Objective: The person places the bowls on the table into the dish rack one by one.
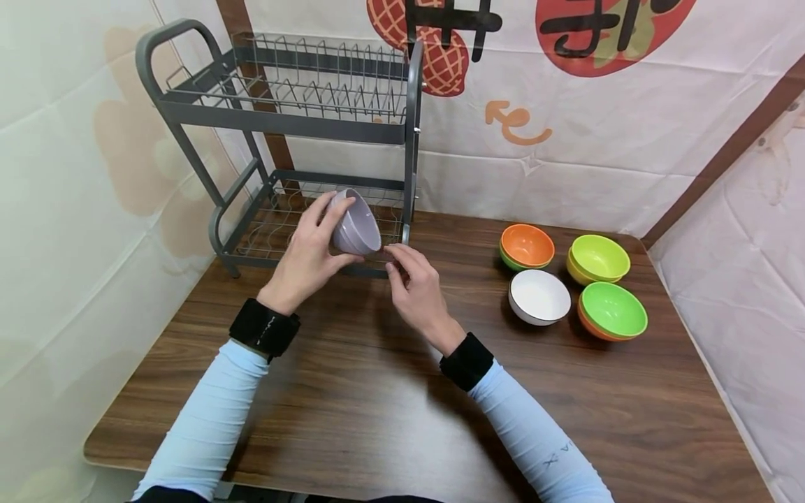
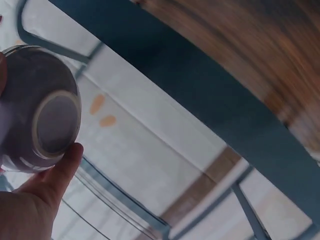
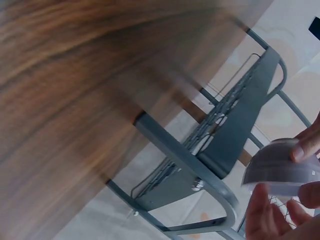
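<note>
The pale purple, glossy, round bowl (image 1: 355, 227) is in the air, gripped by the left hand (image 1: 305, 258). That hand comes at it from the left, its fingers over the upper side and its thumb along the underside, so the bowl is pinched between them. The right hand (image 1: 418, 286) is just to the right of the bowl and a little nearer the body; its fingers are bent loosely, thumb apart from them, with nothing between. Whether its fingertips touch the lower rim I cannot tell, as the right wrist view is blurred there.

Being round, the bowl has no long side; what counts is the line from base to mouth. It is tilted well over, its mouth facing rightward and upward, away from the left palm, its round base (image 2: 57, 125) turned back toward the left wrist.

In the head view the bowl shows in front of the flat lower wire tier (image 1: 254, 261) of the two-tier dark grey metal dish rack (image 1: 283, 126). Any move of the bowl would seem to turn on that tilt against the level tier, and the left hand governs it. The dark-rimmed white round bowl (image 1: 539, 297) stands well apart to the right, on the brown wood-grain table (image 1: 377, 419).
</note>
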### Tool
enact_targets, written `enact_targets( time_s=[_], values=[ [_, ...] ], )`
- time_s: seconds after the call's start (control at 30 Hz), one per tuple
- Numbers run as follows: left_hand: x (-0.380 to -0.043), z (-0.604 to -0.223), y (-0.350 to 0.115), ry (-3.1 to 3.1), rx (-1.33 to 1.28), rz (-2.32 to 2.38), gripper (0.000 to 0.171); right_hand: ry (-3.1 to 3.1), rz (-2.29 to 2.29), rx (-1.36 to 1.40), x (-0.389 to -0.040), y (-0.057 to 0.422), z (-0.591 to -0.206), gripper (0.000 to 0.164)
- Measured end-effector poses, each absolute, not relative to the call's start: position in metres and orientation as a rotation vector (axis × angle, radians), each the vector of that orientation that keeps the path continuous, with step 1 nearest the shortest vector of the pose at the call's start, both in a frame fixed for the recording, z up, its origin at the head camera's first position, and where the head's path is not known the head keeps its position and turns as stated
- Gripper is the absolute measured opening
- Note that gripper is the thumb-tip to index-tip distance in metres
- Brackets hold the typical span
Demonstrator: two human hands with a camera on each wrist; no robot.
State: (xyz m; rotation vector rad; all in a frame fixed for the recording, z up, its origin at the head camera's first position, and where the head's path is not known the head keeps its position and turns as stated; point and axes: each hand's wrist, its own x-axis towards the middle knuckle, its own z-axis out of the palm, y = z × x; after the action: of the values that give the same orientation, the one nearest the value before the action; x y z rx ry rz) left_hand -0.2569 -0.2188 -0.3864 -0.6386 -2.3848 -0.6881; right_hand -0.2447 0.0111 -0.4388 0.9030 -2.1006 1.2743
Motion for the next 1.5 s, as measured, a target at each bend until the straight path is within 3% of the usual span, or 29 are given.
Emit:
enact_targets(
  time_s=[0.27, 0.67, 1.2, 1.5],
  values=[
    [-0.292, -0.374, -0.277, -2.532, -0.573, -0.542, 0.102, -2.314, 1.175, 0.727, -0.246, 0.017, -0.450, 0.042],
    [-0.327, -0.356, -0.339, -2.673, -0.543, -0.412, 0.100, -2.484, 1.151, 0.763, -0.246, 0.016, -0.452, 0.058],
    [-0.377, -0.350, -0.368, -2.749, -0.683, -0.210, 0.106, -2.538, 1.228, 0.736, -0.244, 0.015, -0.449, 0.058],
    [-0.398, -0.360, -0.372, -2.834, -0.596, -0.230, 0.106, -2.546, 1.224, 0.751, -0.244, 0.016, -0.450, 0.058]
  ],
)
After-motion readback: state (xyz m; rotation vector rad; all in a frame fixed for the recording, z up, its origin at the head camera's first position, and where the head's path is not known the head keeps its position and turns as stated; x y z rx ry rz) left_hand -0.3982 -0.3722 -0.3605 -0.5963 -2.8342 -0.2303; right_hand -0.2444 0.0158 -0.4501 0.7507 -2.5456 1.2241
